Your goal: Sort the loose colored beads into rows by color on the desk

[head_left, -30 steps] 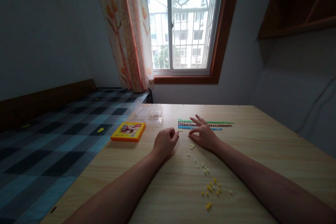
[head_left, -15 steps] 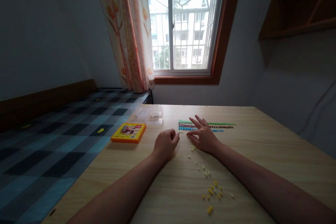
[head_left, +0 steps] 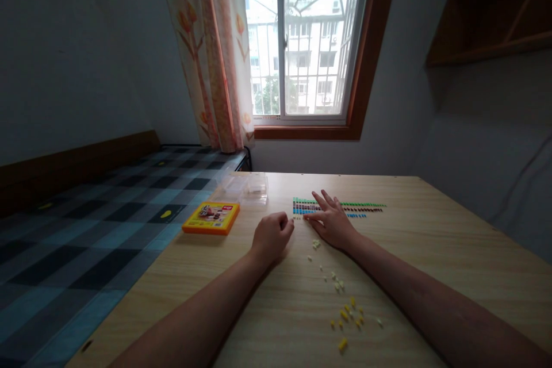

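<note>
My left hand (head_left: 271, 237) rests on the table, curled into a loose fist beside the left end of the brick rows; its inside is hidden. At the front row of a few pale bricks (head_left: 295, 218), my right hand (head_left: 331, 223) has thumb and index finger together at a tiny pale brick, mostly covered by the fingertips. Its other fingers spread over the rows. Those are tiny green bricks (head_left: 364, 204), dark brown bricks (head_left: 366, 209) and blue bricks (head_left: 357, 215), partly hidden by the hand. Loose cream bricks (head_left: 338, 284) and yellow bricks (head_left: 344, 315) lie scattered nearer me.
A yellow-orange box (head_left: 211, 218) with a printed picture lies left of my left hand. Behind it stand clear plastic trays (head_left: 245, 188). A bed with a checked cover (head_left: 129, 213) adjoins the wooden table (head_left: 431, 230) on the left. The window is beyond.
My right thumb and index finger have moved slightly left, towards the short pale row. My left hand keeps its place. The view has shifted a little.
</note>
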`<state>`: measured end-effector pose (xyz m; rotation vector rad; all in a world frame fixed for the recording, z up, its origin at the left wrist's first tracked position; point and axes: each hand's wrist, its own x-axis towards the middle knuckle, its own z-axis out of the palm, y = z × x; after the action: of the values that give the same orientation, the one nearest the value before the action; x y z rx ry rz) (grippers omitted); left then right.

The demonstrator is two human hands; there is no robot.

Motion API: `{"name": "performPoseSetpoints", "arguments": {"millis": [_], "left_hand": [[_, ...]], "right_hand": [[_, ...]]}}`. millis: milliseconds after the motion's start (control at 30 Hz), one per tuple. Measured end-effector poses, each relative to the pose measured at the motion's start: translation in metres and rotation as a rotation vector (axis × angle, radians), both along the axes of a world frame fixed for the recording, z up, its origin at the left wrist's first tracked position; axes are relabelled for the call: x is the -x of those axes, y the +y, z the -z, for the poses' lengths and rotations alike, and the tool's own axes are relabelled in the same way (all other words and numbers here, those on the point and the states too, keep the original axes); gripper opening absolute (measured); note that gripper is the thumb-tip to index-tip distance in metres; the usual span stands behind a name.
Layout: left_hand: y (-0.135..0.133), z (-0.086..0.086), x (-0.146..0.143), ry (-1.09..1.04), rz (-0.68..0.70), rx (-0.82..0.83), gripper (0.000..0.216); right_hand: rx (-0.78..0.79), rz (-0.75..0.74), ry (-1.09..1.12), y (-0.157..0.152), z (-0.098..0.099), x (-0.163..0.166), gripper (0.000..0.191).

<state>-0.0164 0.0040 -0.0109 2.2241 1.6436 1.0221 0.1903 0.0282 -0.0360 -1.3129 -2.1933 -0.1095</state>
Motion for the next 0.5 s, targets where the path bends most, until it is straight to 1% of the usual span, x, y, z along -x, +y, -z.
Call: {"name": "performPoseSetpoints", "arguments": {"millis": [167, 333, 433, 500], "left_hand": [[0.0000, -0.0001, 0.0009, 0.002, -0.004, -0.008, 0.032], [0.0002, -0.0002, 0.0018, 0.005, -0.003, -0.011, 0.032], [0.0001, -0.0011, 0.0021, 0.001, 0.002, -0.006, 0.033], [-0.0003, -0.0019, 0.0023, -0.003, 0.008, -0.003, 0.033]], "right_hand": [[-0.016, -0.016, -0.013, -0.0012, -0.0011, 0.0014, 0.021], [-0.086, -0.043, 0.020, -0.0019, -0.0008, 0.0008, 0.024], [-0.150, -0.094, 0.093, -0.0040, -0.0015, -0.0020, 0.023], [-0.157, -0.172, 0.157, -0.0069, -0.0032, -0.0045, 0.021]]}}
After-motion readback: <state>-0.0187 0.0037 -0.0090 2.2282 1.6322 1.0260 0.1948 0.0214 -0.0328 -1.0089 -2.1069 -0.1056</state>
